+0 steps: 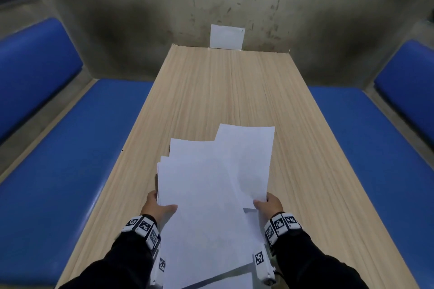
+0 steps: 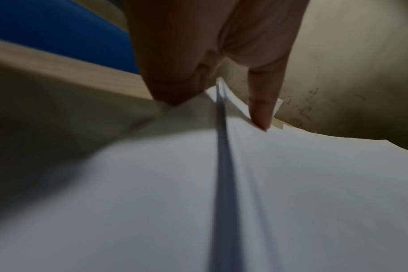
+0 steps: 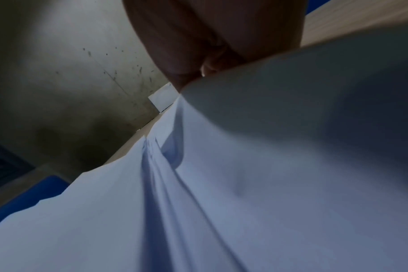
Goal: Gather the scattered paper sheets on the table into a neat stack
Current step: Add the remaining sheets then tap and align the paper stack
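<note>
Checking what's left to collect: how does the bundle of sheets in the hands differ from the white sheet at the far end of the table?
The bundle is several fanned, misaligned sheets; the far sheet looks single. The bundle is gripped by the left hand and right hand near the table's close end; the far sheet stands untouched against the wall. Both are plain white paper.
</note>
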`<state>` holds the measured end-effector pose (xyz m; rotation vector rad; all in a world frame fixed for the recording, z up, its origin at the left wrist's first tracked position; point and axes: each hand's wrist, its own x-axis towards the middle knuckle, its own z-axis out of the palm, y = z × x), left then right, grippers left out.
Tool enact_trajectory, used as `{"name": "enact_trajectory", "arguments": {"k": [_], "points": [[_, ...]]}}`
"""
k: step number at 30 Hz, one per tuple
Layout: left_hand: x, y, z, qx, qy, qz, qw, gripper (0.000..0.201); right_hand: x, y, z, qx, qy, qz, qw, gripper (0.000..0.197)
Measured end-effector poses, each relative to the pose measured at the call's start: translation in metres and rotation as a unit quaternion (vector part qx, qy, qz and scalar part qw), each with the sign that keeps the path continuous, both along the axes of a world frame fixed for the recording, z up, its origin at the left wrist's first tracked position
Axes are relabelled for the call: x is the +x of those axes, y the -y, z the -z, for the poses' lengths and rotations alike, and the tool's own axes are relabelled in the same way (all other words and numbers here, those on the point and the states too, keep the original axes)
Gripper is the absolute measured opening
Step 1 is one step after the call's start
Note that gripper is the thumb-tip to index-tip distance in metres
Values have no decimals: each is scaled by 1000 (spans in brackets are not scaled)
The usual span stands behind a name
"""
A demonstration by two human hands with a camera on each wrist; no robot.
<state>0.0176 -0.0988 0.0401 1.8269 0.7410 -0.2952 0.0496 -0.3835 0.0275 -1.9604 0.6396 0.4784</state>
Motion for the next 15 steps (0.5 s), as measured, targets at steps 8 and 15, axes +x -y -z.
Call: {"name": "enact_trajectory", "arguments": {"k": [8, 15], "points": [[18, 2, 6, 23, -7, 63, 998, 42, -2, -9, -13, -32, -4, -15, 999, 43], [20, 23, 5, -4, -17, 95, 995, 57, -12, -19, -26, 105, 44, 33, 993, 62]]}}
